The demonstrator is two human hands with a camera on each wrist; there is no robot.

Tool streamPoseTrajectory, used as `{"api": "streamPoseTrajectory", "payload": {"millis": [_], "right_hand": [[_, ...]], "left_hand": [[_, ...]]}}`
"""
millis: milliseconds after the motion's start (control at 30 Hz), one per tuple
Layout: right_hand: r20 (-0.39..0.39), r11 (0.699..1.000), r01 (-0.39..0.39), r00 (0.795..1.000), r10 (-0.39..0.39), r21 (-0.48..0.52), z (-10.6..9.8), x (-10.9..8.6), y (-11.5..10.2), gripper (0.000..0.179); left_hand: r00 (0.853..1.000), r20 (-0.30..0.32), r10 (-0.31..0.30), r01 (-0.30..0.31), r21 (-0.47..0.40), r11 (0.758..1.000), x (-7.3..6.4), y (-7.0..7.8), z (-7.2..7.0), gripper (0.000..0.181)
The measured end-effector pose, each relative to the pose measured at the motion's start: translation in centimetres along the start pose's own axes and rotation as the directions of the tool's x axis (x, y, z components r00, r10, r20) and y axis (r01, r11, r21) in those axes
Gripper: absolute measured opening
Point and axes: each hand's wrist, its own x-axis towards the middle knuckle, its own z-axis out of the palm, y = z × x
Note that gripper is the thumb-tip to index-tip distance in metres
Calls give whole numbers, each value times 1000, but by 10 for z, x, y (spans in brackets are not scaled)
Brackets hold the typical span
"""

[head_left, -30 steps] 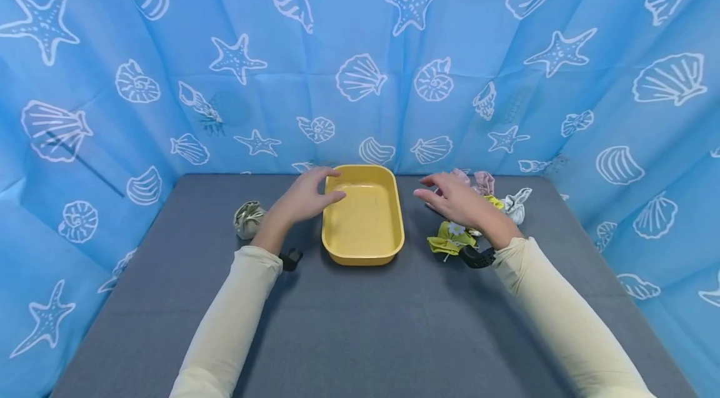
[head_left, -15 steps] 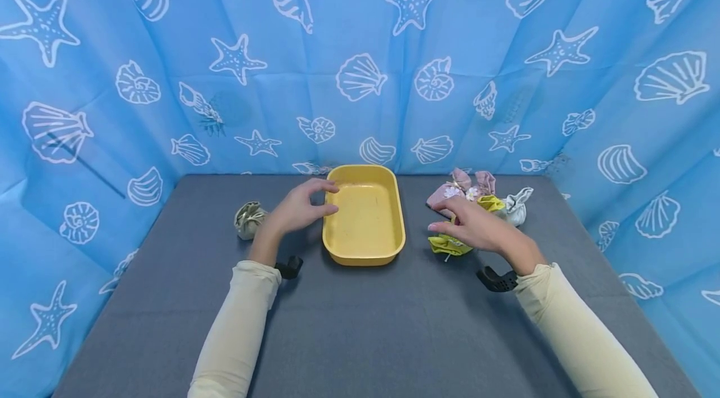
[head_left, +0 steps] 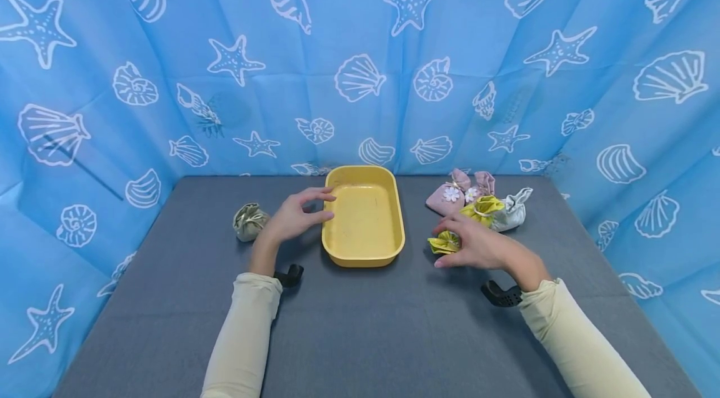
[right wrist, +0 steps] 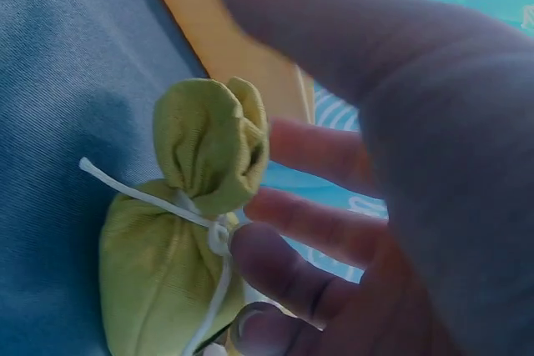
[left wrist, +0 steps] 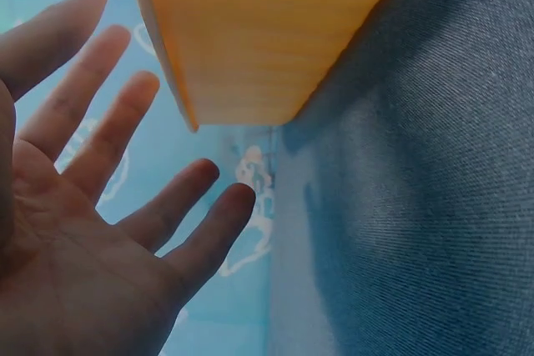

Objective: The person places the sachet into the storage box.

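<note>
A yellow-green drawstring pouch [head_left: 442, 242] [right wrist: 179, 231] lies on the grey table right of an empty yellow tray [head_left: 362, 258] [right wrist: 238, 47]. My right hand [head_left: 457, 247] hovers over this pouch, and its fingertips [right wrist: 267, 252] touch the pouch's side near the tied neck. The thumb stands apart from it. My left hand [head_left: 325, 205] [left wrist: 125, 206] is spread open beside the tray's left wall [left wrist: 267, 31], fingers loosely straight and holding nothing.
Behind the right hand lie more pouches: a pink one with a flower [head_left: 447, 198], another pink one [head_left: 485, 182], a yellow-green one [head_left: 480, 207] and a white one [head_left: 512, 212]. A grey-green pouch [head_left: 249, 221] sits left of the left hand. Blue shell-print curtains wall the table.
My right hand has drawn back toward me and come down onto the near yellow-green pouch, uncovering the pouches behind. The left hand has slid slightly back along the tray's left side.
</note>
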Motion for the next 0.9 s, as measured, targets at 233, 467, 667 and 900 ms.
{"api": "streamPoseTrajectory", "payload": {"millis": [233,467,667,900], "right_hand": [[5,998,32,999,-32,-47,6,0,4,49],[-6,997,28,1000,-28,-76,8,-1,4,39],[-49,992,80,995,-85,-94,10,-2,5,23],[-116,989,110,986,-121,-98,9,0,4,16]], "left_hand": [[1000,-4,-7,7,-40,999,-3,-10,1,47],[1000,-2,-1,1,-61,998,-5,-15,4,51],[1000,5,-9,9,-48,999,-5,-21,6,50],[1000,22,-21,21,-29,999,-4,-25,3,52]]}}
